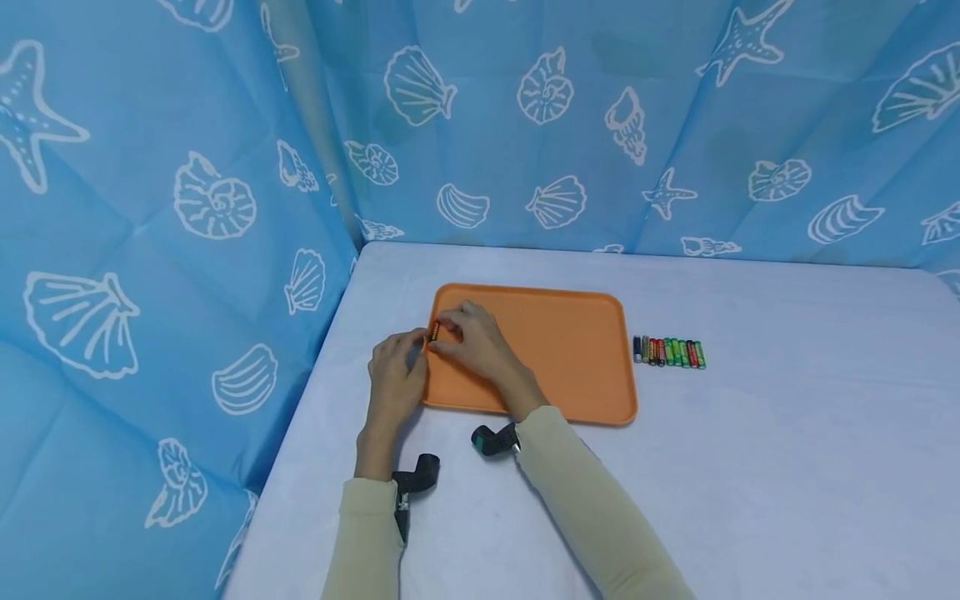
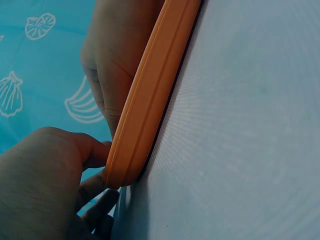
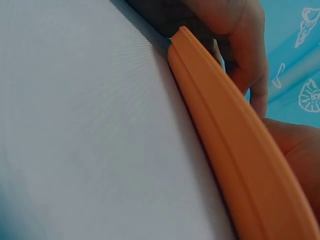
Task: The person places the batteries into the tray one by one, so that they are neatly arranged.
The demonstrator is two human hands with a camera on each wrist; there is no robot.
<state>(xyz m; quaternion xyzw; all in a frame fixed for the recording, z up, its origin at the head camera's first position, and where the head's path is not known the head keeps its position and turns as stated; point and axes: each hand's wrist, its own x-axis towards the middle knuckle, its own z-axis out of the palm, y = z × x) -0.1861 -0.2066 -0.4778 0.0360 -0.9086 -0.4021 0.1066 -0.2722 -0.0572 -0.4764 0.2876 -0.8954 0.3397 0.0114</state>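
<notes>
An orange tray [image 1: 555, 350] lies flat on the table. Inside its left edge is a small dark battery [image 1: 435, 332], which my right hand [image 1: 476, 342] pinches between thumb and index finger while reaching over the tray. My left hand [image 1: 393, 375] holds the tray's left rim, its fingertips close to the battery. In the left wrist view, the thumb of my left hand [image 2: 45, 175] meets the rim and the other fingers curl outside the corner. The tray wall [image 3: 225, 135] hides the battery from both wrist views.
A row of several batteries [image 1: 669, 352], mostly green and red with darker ones at the left, lies right of the tray. A white cloth [image 1: 787, 467] covers the table. Blue curtains [image 1: 480, 125] with shell prints hang behind and at the left.
</notes>
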